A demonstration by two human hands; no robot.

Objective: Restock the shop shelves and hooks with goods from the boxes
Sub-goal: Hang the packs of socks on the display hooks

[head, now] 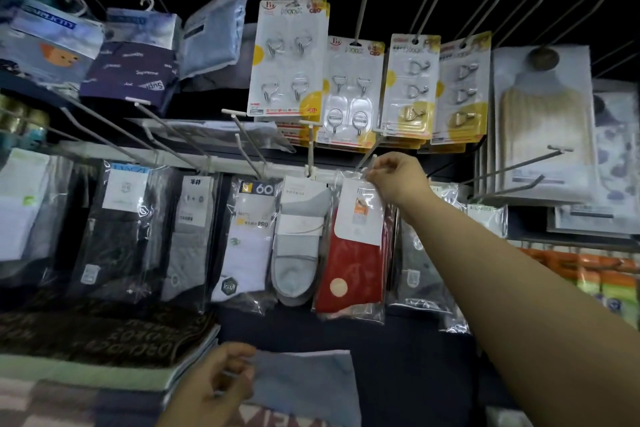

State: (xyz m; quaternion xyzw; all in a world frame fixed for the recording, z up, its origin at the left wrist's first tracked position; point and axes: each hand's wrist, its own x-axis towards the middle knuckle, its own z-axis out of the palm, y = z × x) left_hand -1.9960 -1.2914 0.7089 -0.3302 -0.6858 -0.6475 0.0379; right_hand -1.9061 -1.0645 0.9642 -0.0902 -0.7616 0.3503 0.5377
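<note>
Left hand [221, 381]: gripping a grey-blue packet [304, 381] low at the frame bottom, awaiting hanging.
Sock row: hanging filled along the rail.
Red sock pack [353, 253]: hanging lengthwise, toe end pointing down, top at its hook [367, 158].
Right hand [394, 180]: pinching the pack's top edge, seating it.
Progress: judging partway; packet remaining.

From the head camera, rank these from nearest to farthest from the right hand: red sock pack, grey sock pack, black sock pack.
From the right hand:
1. Red sock pack, pinched at its top.
2. Grey sock pack, next hook left.
3. Black sock pack, far left of the row.
</note>
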